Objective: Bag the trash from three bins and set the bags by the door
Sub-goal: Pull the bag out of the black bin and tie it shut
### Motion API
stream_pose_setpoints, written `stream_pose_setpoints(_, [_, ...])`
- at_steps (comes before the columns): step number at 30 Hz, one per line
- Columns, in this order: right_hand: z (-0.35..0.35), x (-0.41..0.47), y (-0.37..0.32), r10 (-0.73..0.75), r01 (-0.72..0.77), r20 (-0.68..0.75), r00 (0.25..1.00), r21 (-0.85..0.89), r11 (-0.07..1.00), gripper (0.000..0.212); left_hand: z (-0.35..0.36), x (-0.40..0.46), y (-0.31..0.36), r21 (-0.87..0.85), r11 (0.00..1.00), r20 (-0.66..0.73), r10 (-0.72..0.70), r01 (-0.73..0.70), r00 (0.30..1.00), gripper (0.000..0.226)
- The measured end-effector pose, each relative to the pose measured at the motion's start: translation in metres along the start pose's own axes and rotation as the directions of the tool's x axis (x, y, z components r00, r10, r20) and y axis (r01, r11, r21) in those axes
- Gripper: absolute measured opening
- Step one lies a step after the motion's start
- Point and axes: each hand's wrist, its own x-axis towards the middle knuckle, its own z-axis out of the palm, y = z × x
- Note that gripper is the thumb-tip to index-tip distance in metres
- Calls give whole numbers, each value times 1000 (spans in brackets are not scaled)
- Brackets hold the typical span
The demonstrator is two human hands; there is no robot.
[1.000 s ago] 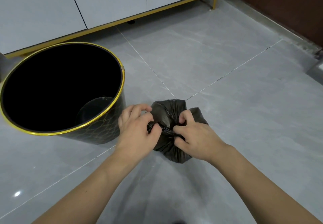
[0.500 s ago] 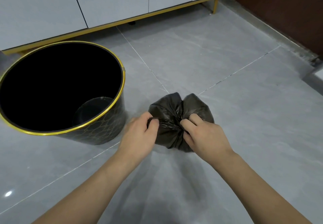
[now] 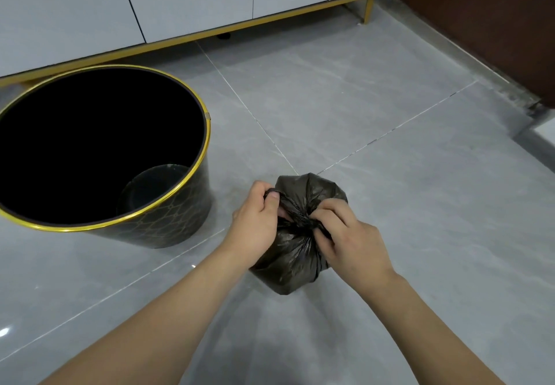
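Now | trash bag point(image 3: 295, 267) between hands | left hand point(image 3: 255, 222), right hand point(image 3: 351, 239) gripping

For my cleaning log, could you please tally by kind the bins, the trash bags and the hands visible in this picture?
Bins: 1, the black bin with a gold rim, no bag in it.
Trash bags: 1, the black trash bag on the floor, its neck gripped by both hands.
Hands: 2, the left hand and the right hand.
Total: 4

Both hands, left point(image 3: 255, 222) and right point(image 3: 350, 234), pinch twisted plastic, bare forearms extended.
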Motion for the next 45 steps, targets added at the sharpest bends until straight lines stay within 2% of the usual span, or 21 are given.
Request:
stream_pose_setpoints(3, [4, -4, -2, 20, -19, -19, 1000, 46, 999, 27, 9, 8, -7, -18, 996, 23, -88, 88, 996, 23])
stream_pose_setpoints(6, [5, -6, -4, -38, 38, -4, 999, 86, 996, 28, 13, 11, -4, -81, 983, 55, -161, 165, 985, 24])
stream_pose_setpoints(10, [2, -6, -1, -42, 40, 20, 999, 99, 994, 20, 7, 5, 3, -214, 955, 143, -178, 206, 974, 8])
stream_pose_setpoints(11, [2, -5, 0, 2, -7, 41, 999, 116, 993, 21, 4, 2, 1, -220, 950, 197, -181, 223, 964, 24])
stream_pose_setpoints(13, [2, -4, 0, 105, -120, 96, 990, 166, 979, 23, 1, -3, -7, -111, 985, 265, -102, 135, 959, 51])
stream_pose_setpoints(16, [6, -3, 1, 189, -238, 188, 964, 287, 928, 18, 5, -7, -17, 124, 991, 190, 33, -58, 981, 49])
stream_pose_setpoints(18, [7, -2, 2, 249, -332, 250, 936, 382, 862, 9, 7, -8, -14, 239, 959, 127, 125, -153, 984, 35])
stream_pose_setpoints(20, [8, -2, 3, 301, -441, 344, 889, 473, 763, 10, 8, -9, -11, 387, 885, 123, 228, -259, 966, 24])
stream_pose_setpoints(23, [8, 1, 4, 309, -598, 535, 787, 538, 593, 11, 10, -11, -11, 593, 718, 161, 337, -364, 928, 22])
stream_pose_setpoints(25, [6, 6, 3, 304, -683, 632, 713, 528, 506, 20, 11, -14, -9, 653, 647, 148, 400, -394, 904, 23])
stream_pose_setpoints(27, [2, 10, 1, 273, -754, 710, 649, 554, 353, 30, 12, -14, -7, 665, 636, 114, 432, -392, 895, 23])
stream_pose_setpoints(29, [-1, 14, 1, 273, -803, 755, 596, 556, 216, 22, 14, -14, -7, 656, 662, 76, 419, -362, 905, 24])
stream_pose_setpoints(31, [0, 15, 5, 322, -805, 738, 593, 543, 238, 17, 16, -12, -8, 652, 680, 69, 389, -336, 919, 24])
stream_pose_setpoints(34, [5, 12, 5, 382, -730, 622, 683, 587, 350, 6, 16, -8, -11, 605, 742, 68, 313, -289, 947, 21])
stream_pose_setpoints(35, [8, 9, 6, 390, -710, 594, 704, 605, 361, 10, 16, -7, -12, 583, 765, 75, 284, -273, 956, 18])
stream_pose_setpoints(37, [9, 6, 7, 369, -675, 565, 738, 614, 409, 29, 16, -5, -13, 540, 808, 96, 219, -236, 971, 11])
stream_pose_setpoints(38, [10, 6, 8, 343, -656, 562, 753, 595, 465, 30, 16, -4, -13, 523, 825, 104, 188, -215, 977, 10])
stream_pose_setpoints(40, [12, 6, 9, 286, -616, 572, 768, 540, 573, 20, 16, -4, -14, 519, 832, 101, 167, -195, 981, 11])
stream_pose_setpoints(41, [12, 8, 8, 287, -628, 586, 757, 533, 568, 15, 16, -4, -15, 534, 822, 87, 177, -196, 980, 11])
stream_pose_setpoints(43, [6, 12, 4, 305, -715, 651, 696, 583, 386, 13, 18, -5, -15, 574, 791, 41, 230, -212, 972, 15])
stream_pose_setpoints(45, [-2, 16, 2, 260, -809, 766, 588, 561, 175, 13, 19, -6, -14, 618, 746, -2, 315, -246, 949, 19])
